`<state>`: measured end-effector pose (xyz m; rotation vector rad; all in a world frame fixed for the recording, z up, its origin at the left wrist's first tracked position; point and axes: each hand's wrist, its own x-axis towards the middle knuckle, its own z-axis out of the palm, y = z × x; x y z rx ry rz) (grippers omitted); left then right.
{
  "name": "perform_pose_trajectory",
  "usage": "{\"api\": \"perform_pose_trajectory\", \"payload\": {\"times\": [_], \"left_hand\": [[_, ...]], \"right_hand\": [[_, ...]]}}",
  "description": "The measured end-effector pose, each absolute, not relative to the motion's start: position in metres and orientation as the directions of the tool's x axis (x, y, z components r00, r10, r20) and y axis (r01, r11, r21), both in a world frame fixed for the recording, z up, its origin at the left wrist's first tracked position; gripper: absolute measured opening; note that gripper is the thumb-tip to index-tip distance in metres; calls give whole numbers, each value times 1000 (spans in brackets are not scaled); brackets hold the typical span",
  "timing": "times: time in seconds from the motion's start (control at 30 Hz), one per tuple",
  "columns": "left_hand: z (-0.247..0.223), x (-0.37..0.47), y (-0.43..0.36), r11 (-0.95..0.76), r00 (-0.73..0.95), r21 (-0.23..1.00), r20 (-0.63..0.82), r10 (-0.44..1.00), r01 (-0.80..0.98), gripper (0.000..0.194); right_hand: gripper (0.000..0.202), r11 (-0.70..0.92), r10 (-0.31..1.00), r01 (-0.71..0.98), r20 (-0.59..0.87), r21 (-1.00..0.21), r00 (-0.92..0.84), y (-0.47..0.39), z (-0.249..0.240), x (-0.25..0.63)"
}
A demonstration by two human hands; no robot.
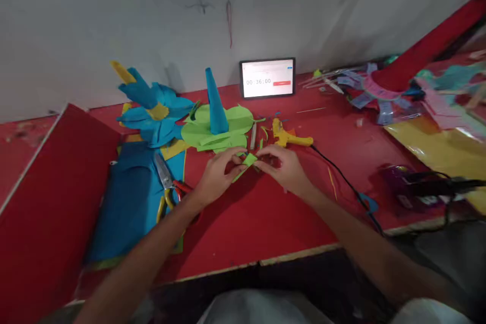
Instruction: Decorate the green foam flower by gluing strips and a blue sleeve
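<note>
Between my fingertips, over the middle of the red table, is a small light-green piece [250, 160] that looks like felt or foam sheet. My left hand [222, 172] pinches its left side, and my right hand [283, 166] pinches its right side. A narrow green strip hangs toward the lower left from the piece. Just behind my hands lies a light-green petal shape [239, 117] with a blue cone [216, 106] standing upright on it. A yellow glue gun [290, 137] rests behind my right hand, its black cord running right.
Scissors [164, 174] with yellow handles and a red-handled tool [183, 187] lie on blue sheets [131, 197] at left. A blue flower shape [155, 106] stands behind. A tablet [268, 78] showing a timer leans against the wall. At right are a red cone [421, 50] and a purple box [410, 187].
</note>
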<state>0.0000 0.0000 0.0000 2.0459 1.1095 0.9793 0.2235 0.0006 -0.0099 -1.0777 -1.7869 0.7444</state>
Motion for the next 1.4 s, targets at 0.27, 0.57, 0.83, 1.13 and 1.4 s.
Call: {"api": "perform_pose_trajectory", "payload": {"times": [0.27,0.57,0.83,1.13,1.4], "left_hand": [[-4,3,-3,-512,427,730,327,843,452,34],[-3,3,-3,-559,450,686,360,817,465,35],[-5,1,-1,-567,443,669,372,816,481,36],[-7,1,0,-574,482,649,343,806,499,43],[-9,0,0,-527,447,663,309,840,532,46]], "right_hand": [[16,424,902,350,354,-835,-247,-2,-14,218],[15,396,912,274,341,-876,-229,-2,-11,217],[24,328,925,219,265,-919,-272,-1,-8,222],[11,348,936,261,319,-900,-147,1,-7,225],[42,310,933,69,318,-948,167,11,-1,251]]}}
